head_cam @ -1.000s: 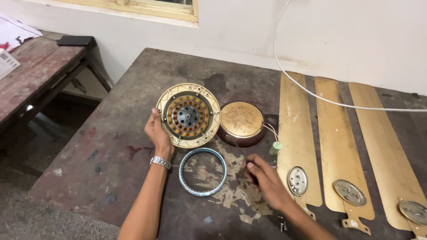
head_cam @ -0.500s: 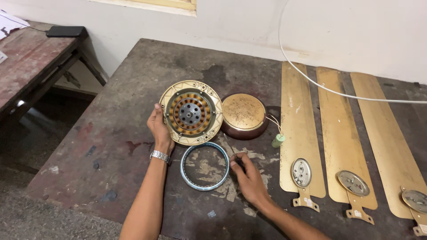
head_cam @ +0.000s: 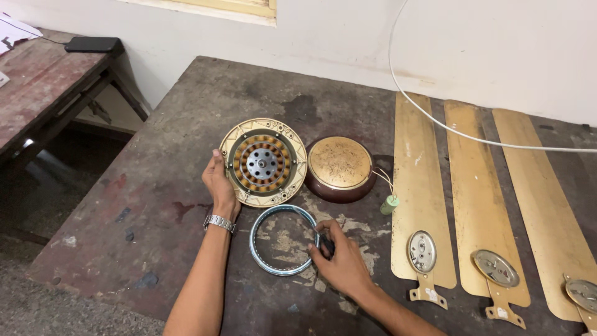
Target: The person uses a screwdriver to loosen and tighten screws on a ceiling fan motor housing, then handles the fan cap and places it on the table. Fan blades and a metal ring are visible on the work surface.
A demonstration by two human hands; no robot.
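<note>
Left hand (head_cam: 221,185) cups the gold motor disc's (head_cam: 264,163) edge at frame centre; right hand (head_cam: 341,264) pinches the metal ring's (head_cam: 283,240) rim just below, on the counter (head_cam: 186,124). Best keep that ring flat.

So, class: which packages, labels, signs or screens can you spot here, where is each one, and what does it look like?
Papers: far-left edge of the side table, white sheets with red markings.
Flat device: back of the side table, dark slim rectangle; whether it has a screen cannot be told.
Workbench: no packages, labels or signs visible.
</note>
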